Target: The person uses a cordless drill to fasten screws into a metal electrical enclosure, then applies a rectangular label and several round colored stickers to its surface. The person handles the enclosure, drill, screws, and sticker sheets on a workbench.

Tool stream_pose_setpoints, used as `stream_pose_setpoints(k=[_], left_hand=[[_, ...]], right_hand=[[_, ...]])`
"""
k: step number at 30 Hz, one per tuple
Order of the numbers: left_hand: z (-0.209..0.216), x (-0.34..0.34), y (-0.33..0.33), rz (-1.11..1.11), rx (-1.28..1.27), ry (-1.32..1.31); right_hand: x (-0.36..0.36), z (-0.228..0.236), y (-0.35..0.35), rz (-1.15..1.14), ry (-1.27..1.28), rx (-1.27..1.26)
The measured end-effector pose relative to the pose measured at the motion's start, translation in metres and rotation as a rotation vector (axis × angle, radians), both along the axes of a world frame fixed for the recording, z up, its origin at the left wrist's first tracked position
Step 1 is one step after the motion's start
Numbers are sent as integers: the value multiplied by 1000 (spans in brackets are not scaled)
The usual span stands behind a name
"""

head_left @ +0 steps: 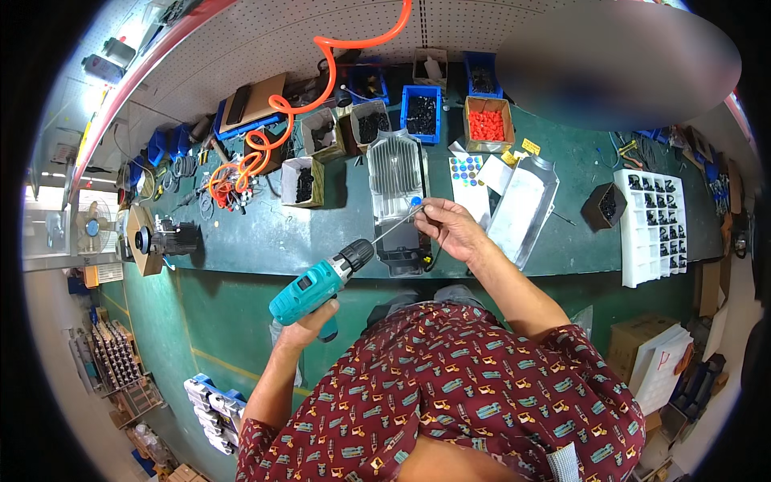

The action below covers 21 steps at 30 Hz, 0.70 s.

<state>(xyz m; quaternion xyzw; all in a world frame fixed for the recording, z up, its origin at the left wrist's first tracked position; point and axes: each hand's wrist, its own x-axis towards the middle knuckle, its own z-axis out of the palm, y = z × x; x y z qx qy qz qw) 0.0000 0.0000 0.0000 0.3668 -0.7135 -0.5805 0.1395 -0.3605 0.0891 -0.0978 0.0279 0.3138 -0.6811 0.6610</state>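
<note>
My left hand (308, 324) is wrapped round the grip of a teal cordless drill (307, 289), below the workbench's front edge. The drill's long thin bit (395, 226) points up and to the right. At its far end my right hand (454, 228) has its thumb and fingers pinched together, beside a small round blue piece (416, 202). What the fingertips hold is too small to make out. Beyond lies a silver finned metal housing (396, 165), with a dark part (404, 255) at its near end. To the right rests a smooth silver metal shell (526, 207).
Bins along the back hold small black parts, and one cardboard box (487, 128) holds red pieces. An orange coiled hose (277, 103) hangs at the left. A sticker sheet (467, 178), a dark box (602, 206) and a white tray (633, 233) of black parts lie rightward.
</note>
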Motion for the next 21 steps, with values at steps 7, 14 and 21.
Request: stream_pose_setpoints(k=[7,14,21], left_hand=[[16,-1,-14,-1,15,-40],[35,-3,-17,137,343,-79],[54,-14,-53,-212,-246,-195]], right_hand=[[-5,1,-8,92,181,-43],[-11,16,-2,223,426,-7],[10,4,-18,191,1203,-34]])
